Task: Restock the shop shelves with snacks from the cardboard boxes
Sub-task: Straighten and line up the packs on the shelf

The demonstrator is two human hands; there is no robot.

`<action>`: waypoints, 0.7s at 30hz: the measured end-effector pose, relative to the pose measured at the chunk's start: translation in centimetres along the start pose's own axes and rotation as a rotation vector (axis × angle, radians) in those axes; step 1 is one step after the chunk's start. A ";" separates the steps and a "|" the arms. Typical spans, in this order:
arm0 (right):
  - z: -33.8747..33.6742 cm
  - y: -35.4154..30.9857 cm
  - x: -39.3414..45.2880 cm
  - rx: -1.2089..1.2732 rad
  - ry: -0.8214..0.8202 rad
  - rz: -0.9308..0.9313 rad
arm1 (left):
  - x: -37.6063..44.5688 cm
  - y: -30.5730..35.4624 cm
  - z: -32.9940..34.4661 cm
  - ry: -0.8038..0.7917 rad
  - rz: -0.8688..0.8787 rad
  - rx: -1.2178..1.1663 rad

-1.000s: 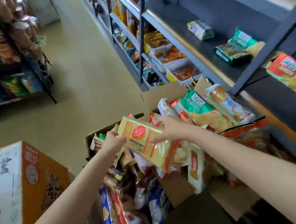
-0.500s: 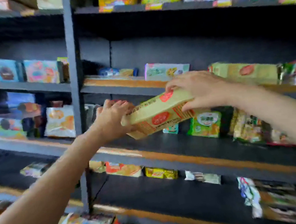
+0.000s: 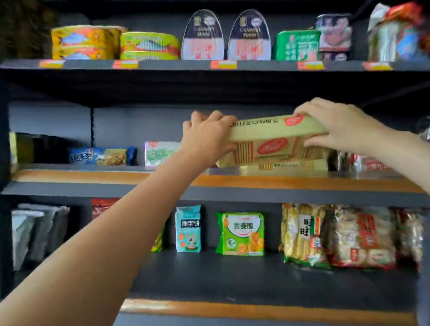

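A long pale-yellow cracker pack (image 3: pixel 271 139) with red round logos lies lengthwise on top of another like pack (image 3: pixel 277 167) on the middle shelf (image 3: pixel 106 177). My left hand (image 3: pixel 206 139) grips its left end, fingers curled over the top. At the other end, my right hand (image 3: pixel 337 126) grips the pack, thumb under the front and fingers over the top edge. The cardboard boxes are out of view.
A blue snack pack (image 3: pixel 102 156) and a pink-green pack (image 3: pixel 162 153) lie left of my hands on the same shelf. Tins and canned goods (image 3: pixel 149 45) line the shelf above. Green and blue biscuit bags (image 3: pixel 241 233) and rice-cracker bags (image 3: pixel 355 237) stand on the shelf below.
Both hands lifted the yellow pack from the box, raised it past the lower shelf and brought it onto the stack on the middle shelf. My view tilted up to the shelves.
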State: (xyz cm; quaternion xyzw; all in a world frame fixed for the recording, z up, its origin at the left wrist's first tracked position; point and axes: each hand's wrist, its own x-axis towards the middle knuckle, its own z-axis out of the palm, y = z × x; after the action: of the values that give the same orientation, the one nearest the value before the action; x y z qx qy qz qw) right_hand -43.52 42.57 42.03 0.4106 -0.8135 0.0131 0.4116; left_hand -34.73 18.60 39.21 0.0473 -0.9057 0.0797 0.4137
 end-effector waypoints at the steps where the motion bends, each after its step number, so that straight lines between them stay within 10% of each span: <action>1: 0.6 1.5 0.6 0.023 -0.047 0.019 | 1.3 0.7 0.8 -0.050 0.005 -0.008; 13: 8.1 11.4 4.1 0.201 -0.357 0.103 | 10.4 4.3 8.5 -0.441 0.060 -0.247; 21: 10.1 11.8 5.2 0.130 -0.441 0.120 | 12.2 4.6 11.9 -0.412 -0.049 -0.111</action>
State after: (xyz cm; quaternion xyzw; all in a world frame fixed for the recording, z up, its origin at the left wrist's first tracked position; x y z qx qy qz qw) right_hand -59.85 43.34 42.61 0.3800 -0.9041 0.0001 0.1952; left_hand -52.21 20.69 40.34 0.0617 -0.9727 0.0084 0.2235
